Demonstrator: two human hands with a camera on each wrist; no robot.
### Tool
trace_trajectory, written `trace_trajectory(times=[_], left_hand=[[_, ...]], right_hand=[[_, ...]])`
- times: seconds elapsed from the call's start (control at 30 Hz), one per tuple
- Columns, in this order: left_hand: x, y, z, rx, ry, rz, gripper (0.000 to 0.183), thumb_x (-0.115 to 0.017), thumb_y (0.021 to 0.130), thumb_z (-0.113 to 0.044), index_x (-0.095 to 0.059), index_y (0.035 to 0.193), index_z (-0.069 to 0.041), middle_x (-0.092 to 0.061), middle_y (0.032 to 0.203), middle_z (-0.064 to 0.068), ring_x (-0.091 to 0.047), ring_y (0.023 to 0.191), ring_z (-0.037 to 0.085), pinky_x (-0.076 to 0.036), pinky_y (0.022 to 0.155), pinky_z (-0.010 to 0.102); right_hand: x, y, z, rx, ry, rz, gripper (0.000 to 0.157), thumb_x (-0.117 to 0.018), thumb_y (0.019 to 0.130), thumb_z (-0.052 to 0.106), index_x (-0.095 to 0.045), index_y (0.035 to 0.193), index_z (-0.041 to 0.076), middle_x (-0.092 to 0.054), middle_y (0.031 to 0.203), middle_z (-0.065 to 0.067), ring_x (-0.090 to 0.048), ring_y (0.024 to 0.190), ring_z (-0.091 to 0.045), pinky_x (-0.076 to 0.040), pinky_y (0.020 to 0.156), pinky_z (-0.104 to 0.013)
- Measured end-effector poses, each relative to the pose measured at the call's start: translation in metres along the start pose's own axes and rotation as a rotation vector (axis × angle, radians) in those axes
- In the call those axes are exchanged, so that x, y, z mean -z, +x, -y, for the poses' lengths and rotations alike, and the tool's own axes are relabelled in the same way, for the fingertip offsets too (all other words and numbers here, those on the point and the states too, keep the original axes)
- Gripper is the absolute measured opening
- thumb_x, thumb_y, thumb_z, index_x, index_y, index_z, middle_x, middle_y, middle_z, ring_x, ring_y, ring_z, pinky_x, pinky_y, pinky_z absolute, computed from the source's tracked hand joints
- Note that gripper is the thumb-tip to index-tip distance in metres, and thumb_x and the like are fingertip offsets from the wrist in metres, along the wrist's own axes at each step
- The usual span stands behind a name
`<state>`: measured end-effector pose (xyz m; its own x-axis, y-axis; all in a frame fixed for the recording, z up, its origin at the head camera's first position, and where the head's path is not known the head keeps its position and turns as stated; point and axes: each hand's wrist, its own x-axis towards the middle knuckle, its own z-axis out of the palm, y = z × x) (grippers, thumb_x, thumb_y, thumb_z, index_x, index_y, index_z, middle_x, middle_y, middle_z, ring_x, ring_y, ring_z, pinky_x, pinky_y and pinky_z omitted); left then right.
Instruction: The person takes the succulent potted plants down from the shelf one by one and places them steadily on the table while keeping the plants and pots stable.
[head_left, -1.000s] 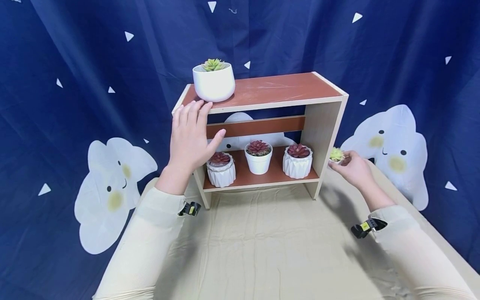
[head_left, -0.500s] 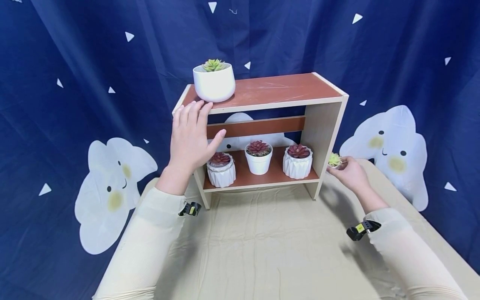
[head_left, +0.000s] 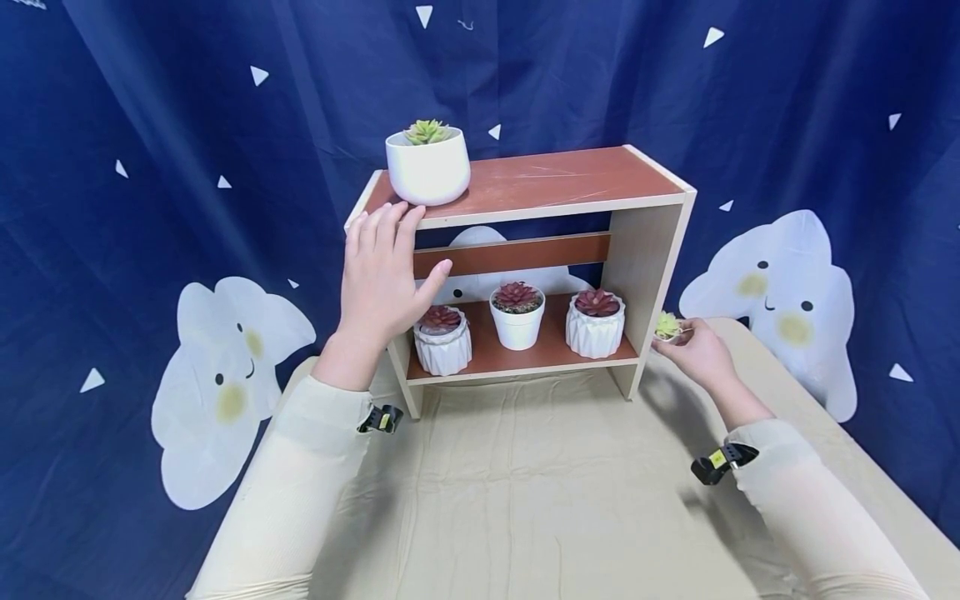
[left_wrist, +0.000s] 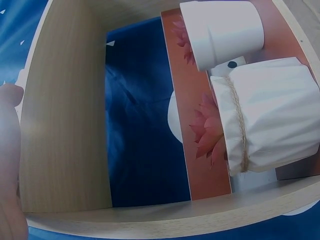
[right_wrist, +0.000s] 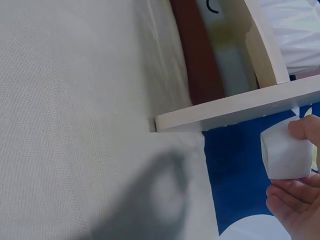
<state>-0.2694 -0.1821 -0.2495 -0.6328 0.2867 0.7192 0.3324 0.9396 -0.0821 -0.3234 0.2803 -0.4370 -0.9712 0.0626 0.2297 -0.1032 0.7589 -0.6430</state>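
Note:
My left hand rests with outstretched fingers on the front left corner of the small wooden shelf, its fingertips by the base of a round white pot with a green succulent. Beyond the shelf's right side, my right hand grips a small potted succulent with yellow-green leaves. In the right wrist view its white angular pot is held between thumb and fingers, beside the shelf's side panel and above the table. Part of the plant is hidden by the hand there.
On the lower shelf board stand three red succulents in white pots: a left pot, a smooth middle pot and a ribbed right pot. A beige cloth covers the table, and a blue curtain hangs behind.
My right hand has shifted slightly left and down with the small potted succulent, closer to the shelf's side. My left hand has stayed in place.

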Motion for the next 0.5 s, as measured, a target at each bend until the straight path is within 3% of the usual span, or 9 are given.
trace_trajectory(times=[0.23,0.5], left_hand=[[-0.001,0.000,0.000,-0.006,-0.004,-0.008,0.078,-0.042,0.094,-0.062,-0.036,0.153,-0.012,-0.039,0.152,0.013,-0.030,0.142,0.031,-0.010,0.121,0.046],[-0.001,0.000,0.000,-0.010,-0.002,-0.022,0.078,-0.042,0.094,-0.062,-0.037,0.152,-0.011,-0.040,0.152,0.014,-0.031,0.141,0.031,-0.011,0.121,0.046]], right_hand=[[-0.005,0.000,-0.006,-0.005,0.002,0.006,0.066,-0.072,0.089,0.037,-0.048,0.124,-0.013,-0.065,0.105,-0.027,-0.062,0.091,-0.039,-0.047,0.078,-0.046],[-0.011,-0.004,-0.010,-0.024,0.009,0.036,0.069,-0.073,0.088,0.035,-0.045,0.126,-0.014,-0.064,0.108,-0.031,-0.062,0.095,-0.043,-0.048,0.082,-0.051]])
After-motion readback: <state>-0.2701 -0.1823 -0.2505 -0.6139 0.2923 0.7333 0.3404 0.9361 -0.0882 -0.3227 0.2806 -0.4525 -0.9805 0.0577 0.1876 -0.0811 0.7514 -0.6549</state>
